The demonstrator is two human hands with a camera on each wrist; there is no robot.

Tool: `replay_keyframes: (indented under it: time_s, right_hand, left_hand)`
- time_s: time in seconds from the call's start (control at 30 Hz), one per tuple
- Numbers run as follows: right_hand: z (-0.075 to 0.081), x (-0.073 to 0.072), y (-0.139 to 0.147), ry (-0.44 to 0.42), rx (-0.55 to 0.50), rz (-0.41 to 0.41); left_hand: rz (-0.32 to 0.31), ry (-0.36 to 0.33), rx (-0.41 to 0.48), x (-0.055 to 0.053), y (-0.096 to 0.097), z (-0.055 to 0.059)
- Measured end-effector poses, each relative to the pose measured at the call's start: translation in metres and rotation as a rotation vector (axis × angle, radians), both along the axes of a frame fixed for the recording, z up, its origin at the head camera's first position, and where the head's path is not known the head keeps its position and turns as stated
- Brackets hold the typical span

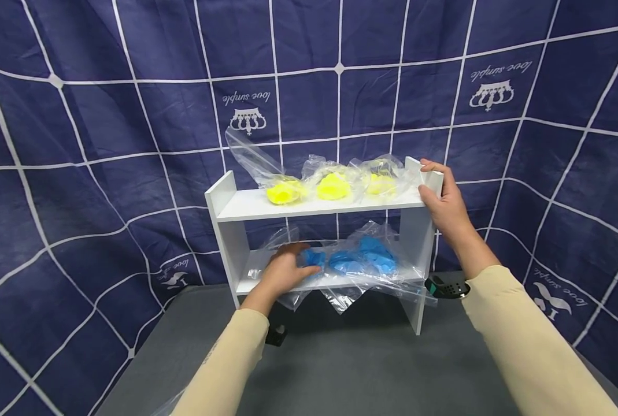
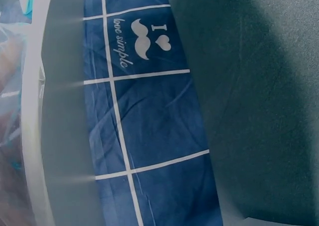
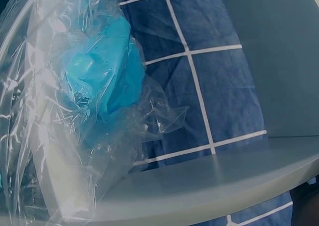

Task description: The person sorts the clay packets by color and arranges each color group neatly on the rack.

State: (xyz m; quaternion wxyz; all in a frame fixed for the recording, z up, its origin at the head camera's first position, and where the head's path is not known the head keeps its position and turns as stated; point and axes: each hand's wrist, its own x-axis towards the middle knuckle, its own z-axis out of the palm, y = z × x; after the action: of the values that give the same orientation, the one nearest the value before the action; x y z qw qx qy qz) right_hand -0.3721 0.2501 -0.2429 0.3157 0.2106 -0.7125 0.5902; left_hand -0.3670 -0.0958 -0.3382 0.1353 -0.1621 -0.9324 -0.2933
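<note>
A small white two-tier shelf (image 1: 298, 212) stands on a dark grey surface. On its lower board lie several blue lumps (image 1: 375, 255) in clear plastic bags. My left hand (image 1: 284, 270) reaches onto that board, its thumb and fingers around the leftmost bagged blue lump (image 1: 314, 257). In the left wrist view that hand shows only partly, behind clear plastic at the left edge. My right hand (image 1: 446, 199) grips the top of the shelf's right side panel (image 1: 415, 167). The right wrist view shows a bagged blue lump (image 3: 112, 71) close up, with loose plastic over the board's front edge.
On the upper board rest three bagged yellow lumps (image 1: 333, 186). Loose bag ends (image 1: 340, 297) hang below the lower board's front edge. A dark blue curtain (image 1: 309, 104) with white grid lines surrounds the back and sides of the grey tabletop (image 1: 340, 358).
</note>
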Motion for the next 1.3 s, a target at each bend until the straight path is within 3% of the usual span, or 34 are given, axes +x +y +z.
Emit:
replay_keyframes:
  time_s: [0.17,0.33,0.57,0.77,0.97,1.13,1.3]
  right_hand:
    - [-0.001,-0.001,0.0,-0.008,0.01,-0.005]
    - [0.0,0.001,0.0,-0.003,0.01,-0.019]
    - [0.001,-0.001,0.001,0.024,-0.002,0.005]
    - [0.0,-0.001,0.001,0.025,0.0,-0.002]
    - [0.001,-0.001,0.001,0.011,0.021,0.002]
    - [0.002,-0.001,0.001,-0.004,0.039,0.011]
    - [0.001,0.002,0.001,-0.003,0.027,0.018]
  left_hand:
    - [-0.019,0.035,0.027,-0.001,-0.001,-0.003]
    - [-0.041,0.07,0.115,0.003,-0.003,0.003]
    - [-0.031,0.202,0.154,0.009,-0.01,0.011]
    - [-0.122,0.3,0.284,0.019,-0.02,0.007]
    - [-0.198,0.439,0.358,0.038,-0.031,0.003]
    - [-0.234,0.518,0.428,0.06,-0.042,-0.006]
    - [-0.258,0.532,0.564,0.086,-0.055,-0.018]
